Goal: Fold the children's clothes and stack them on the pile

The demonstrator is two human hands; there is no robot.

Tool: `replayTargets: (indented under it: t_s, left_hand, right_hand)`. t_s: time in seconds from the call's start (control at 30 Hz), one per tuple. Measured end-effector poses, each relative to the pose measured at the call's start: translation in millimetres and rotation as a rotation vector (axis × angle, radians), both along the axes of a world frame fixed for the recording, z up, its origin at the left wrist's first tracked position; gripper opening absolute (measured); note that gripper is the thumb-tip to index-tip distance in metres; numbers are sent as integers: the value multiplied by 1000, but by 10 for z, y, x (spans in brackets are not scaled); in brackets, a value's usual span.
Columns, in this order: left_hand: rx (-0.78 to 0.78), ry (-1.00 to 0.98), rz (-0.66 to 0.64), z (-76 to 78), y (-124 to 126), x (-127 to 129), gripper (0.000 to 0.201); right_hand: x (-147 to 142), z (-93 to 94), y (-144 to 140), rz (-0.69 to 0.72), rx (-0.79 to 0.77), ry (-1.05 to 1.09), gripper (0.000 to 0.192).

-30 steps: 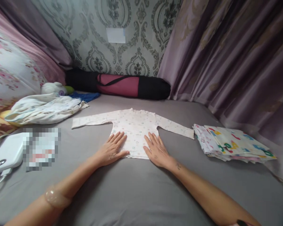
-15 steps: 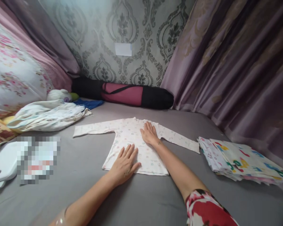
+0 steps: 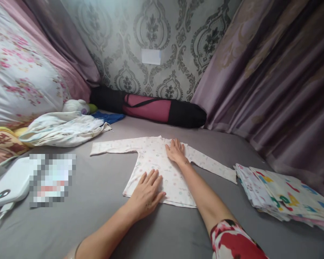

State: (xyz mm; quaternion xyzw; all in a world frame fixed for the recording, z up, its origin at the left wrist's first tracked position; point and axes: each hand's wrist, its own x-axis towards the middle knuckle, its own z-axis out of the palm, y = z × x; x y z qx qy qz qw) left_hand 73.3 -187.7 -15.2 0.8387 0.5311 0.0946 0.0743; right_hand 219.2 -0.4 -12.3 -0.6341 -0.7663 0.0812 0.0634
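A small white long-sleeved shirt [image 3: 153, 158] with a faint pastel print lies spread flat on the grey bed sheet [image 3: 97, 194], its sleeves stretched out to both sides. My left hand [image 3: 147, 194] rests palm down over its lower left part near the hem, fingers extended and thumb apart. Higher up, below the neckline on the right, my right hand [image 3: 176, 151] lies flat on the cloth with its fingers stretched out. My right forearm covers part of the shirt's right side. Neither hand grips anything.
Folded printed clothes [image 3: 294, 196] are stacked at the right, touching the right cuff. A white power bank [image 3: 14, 183] with a cable and a blurred-out item [image 3: 54, 180] lie left. Crumpled pale cloth [image 3: 67, 129] is behind them. A black and maroon bag [image 3: 148, 108] lies along the wall.
The view has shifted slightly left, so everything appears a little further right. Both hands keep about the same places on the shirt, which lies as before.
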Motion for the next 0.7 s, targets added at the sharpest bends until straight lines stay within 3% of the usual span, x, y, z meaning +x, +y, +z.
replayTargets:
  t_s: [0.1, 0.2, 0.37, 0.7]
  left_hand:
    - [89, -27, 108, -39, 8, -32, 60]
    - [108, -22, 188, -137, 23, -56, 70]
    - [30, -9, 200, -218, 19, -77, 83]
    - [-75, 8, 186, -83, 20, -103, 84]
  right_hand:
    - [-262, 4, -103, 179, 70, 13, 65]
    - [-506, -22, -137, 339, -14, 30, 67]
    - [-637, -32, 73, 293, -36, 6, 70]
    - [-628, -68, 231, 262, -66, 51, 69]
